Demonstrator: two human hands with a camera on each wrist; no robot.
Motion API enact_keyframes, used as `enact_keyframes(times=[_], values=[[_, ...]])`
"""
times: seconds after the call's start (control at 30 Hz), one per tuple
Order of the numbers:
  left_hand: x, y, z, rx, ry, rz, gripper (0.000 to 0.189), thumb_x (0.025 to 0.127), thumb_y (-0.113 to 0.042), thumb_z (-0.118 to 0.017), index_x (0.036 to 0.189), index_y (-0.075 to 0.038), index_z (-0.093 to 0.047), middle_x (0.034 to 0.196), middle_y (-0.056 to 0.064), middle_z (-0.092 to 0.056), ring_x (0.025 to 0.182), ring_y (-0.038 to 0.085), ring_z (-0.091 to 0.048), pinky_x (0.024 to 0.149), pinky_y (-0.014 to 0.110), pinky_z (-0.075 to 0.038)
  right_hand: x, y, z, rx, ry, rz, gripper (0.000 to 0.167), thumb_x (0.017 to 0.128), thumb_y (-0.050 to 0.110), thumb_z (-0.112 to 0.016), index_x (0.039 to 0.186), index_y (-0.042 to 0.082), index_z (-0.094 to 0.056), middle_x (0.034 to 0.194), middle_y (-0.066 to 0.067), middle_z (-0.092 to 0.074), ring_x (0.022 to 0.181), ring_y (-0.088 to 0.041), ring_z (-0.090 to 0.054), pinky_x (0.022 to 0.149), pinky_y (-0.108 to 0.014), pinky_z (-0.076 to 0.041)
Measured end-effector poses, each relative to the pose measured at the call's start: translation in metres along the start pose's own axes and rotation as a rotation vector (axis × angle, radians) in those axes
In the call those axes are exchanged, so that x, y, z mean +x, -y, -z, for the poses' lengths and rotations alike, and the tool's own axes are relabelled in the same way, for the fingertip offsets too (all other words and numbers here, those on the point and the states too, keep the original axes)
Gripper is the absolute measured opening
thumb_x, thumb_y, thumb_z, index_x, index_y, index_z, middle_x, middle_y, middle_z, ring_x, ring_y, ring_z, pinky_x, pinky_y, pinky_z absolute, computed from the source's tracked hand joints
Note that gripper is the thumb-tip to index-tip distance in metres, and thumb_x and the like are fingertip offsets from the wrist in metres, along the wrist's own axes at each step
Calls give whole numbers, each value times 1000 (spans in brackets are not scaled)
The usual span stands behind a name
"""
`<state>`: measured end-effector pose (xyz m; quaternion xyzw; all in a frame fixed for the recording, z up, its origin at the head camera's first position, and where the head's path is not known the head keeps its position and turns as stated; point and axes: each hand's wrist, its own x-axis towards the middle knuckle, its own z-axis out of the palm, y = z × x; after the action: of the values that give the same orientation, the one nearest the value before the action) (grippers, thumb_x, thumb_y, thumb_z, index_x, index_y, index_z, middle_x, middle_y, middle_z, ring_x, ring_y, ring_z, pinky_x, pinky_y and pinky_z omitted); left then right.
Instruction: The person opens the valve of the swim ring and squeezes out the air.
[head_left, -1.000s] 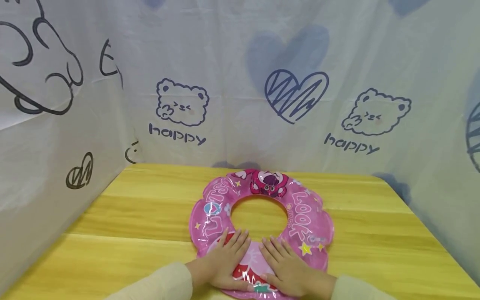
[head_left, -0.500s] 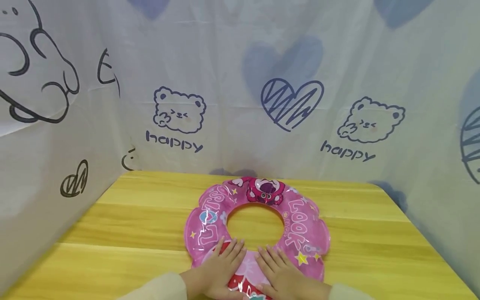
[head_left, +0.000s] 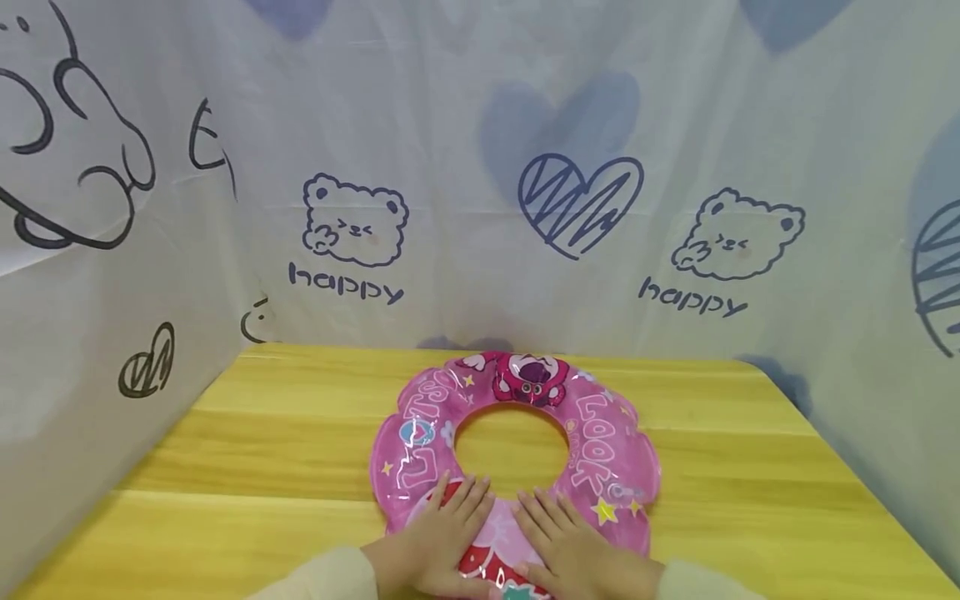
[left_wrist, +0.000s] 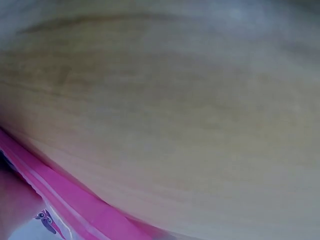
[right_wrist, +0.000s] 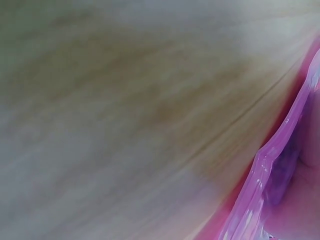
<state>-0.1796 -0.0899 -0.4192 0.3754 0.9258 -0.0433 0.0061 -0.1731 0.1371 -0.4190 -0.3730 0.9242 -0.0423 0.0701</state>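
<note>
A pink inflatable swim ring (head_left: 615,454) with a scalloped edge, printed letters, stars and a bear lies flat on the wooden table. My left hand (head_left: 442,537) rests on the ring's near left part, fingers straight and pointing toward the central hole. On the near right part rests my right hand (head_left: 570,546), its fingers also straight. Between the two hands a red and pink print shows. In the left wrist view the ring's pink edge (left_wrist: 75,200) crosses the lower left corner. The right wrist view has its shiny seam (right_wrist: 255,185) at the right, beside part of the hand.
The yellow wood-grain table (head_left: 262,450) extends to both sides of the ring. Behind it hangs a pale cloth (head_left: 465,250) with drawn bears, hearts and the word "happy". Another cloth side (head_left: 67,317) borders the table on the left.
The head view has tilted, so the table, ring and hands sit a little lower in the picture than a second ago. Both hands stay flat on the ring.
</note>
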Motion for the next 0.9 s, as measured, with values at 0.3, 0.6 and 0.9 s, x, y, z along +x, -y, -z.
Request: enact_keyframes(times=[0.3, 0.6, 0.9], values=[[0, -1, 1, 2, 5, 6, 100, 79, -78, -36, 147, -6, -23, 155, 12, -19, 143, 29, -18, 114, 54, -15, 0, 3, 0, 1, 15, -25, 68, 96, 49, -34, 145, 3, -26, 154, -16, -21, 142, -35, -19, 113, -54, -17], [1, 1, -2, -1, -1, 14, 101, 79, -79, -34, 148, -7, -22, 156, 11, -18, 144, 28, -17, 115, 54, -14, 0, 2, -1, -16, -8, -12, 68, 97, 49, -31, 146, 3, -24, 154, -15, -21, 141, -35, -19, 113, -53, -17], [1, 2, -8, 7, -37, 5, 99, 79, -78, -37, 146, -6, -27, 155, 12, -20, 143, 29, -19, 115, 53, -15, -1, -1, -5, 32, -17, -7, 69, 97, 52, -29, 147, 4, -23, 154, -16, -18, 142, -37, -16, 116, -47, -6]])
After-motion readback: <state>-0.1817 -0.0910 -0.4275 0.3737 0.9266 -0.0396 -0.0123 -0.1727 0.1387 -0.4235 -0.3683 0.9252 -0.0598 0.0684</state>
